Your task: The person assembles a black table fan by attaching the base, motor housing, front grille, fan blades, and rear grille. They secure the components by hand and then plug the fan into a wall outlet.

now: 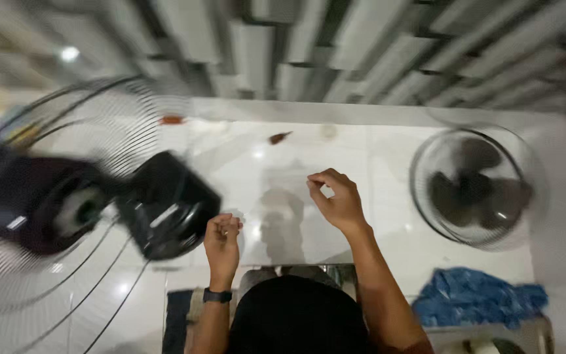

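**Two hands over a white floor, fan parts on either side**

Your left hand [223, 237] hovers curled into a loose fist, fingers drawn together, just beside the black fan motor housing [165, 204]; the blur hides whether anything small sits inside the fist. Your right hand [337, 200] is raised over bare tile, thumb and forefinger pinched together; whether they grip something cannot be told. A dark wristband [217, 295] circles your left wrist.

The motor housing lies tilted, its long axis running from upper left to lower right, its round face turned toward your left hand. Behind it a second dark fan body [31, 203] rests against a large wire guard [67, 196] that fills the left edge of the view and crowds your left side. To your right, well apart from the right hand, a round wire cage with dark blades [476, 187] lies flat, and a crumpled blue cloth [476, 298] sits near your right elbow.

Between the two hands and ahead of them the glossy white tiled floor [283, 157] is open, with a small brown scrap [279, 137] near the far edge. A pale raised border [375, 111] closes the floor at the far side, and grey slatted panels [335, 46] run beyond it.
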